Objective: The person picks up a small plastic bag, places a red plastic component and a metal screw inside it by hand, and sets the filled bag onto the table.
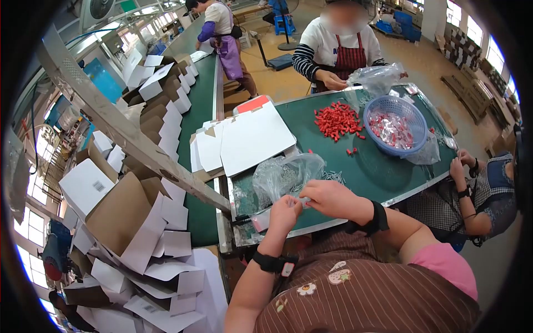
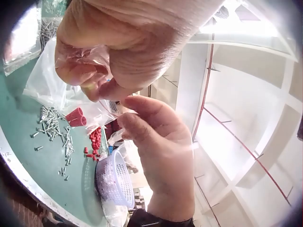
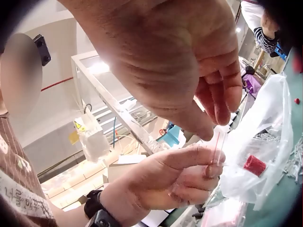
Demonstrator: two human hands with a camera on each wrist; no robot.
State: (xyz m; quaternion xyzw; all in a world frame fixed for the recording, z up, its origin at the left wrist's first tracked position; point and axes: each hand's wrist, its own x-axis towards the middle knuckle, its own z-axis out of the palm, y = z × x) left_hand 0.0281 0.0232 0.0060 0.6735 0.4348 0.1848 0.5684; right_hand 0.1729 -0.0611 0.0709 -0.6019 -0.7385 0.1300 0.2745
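My left hand [image 1: 284, 215] and right hand [image 1: 332, 200] meet over the table's near edge, fingertips close together. Between them they pinch a small clear plastic bag [image 3: 218, 147] with a thin red line along its edge. In the left wrist view the left hand [image 2: 118, 45] has curled fingers on crinkled film, and the right hand [image 2: 158, 146] pinches from the other side. Red ribbed plugs [image 2: 75, 117] show just below the held film. Behind the hands lies a larger clear bag [image 1: 288, 173] of screws, with loose screws [image 2: 52, 124] beside it.
A pile of red plugs [image 1: 337, 120] and a blue basket [image 1: 395, 126] of filled small bags occupy the far table. White cardboard [image 1: 256, 136] lies at left, near a metal post [image 1: 130, 139] and stacked open boxes [image 1: 130, 216]. Another person [image 1: 341, 47] handles a bag opposite; someone else sits at right.
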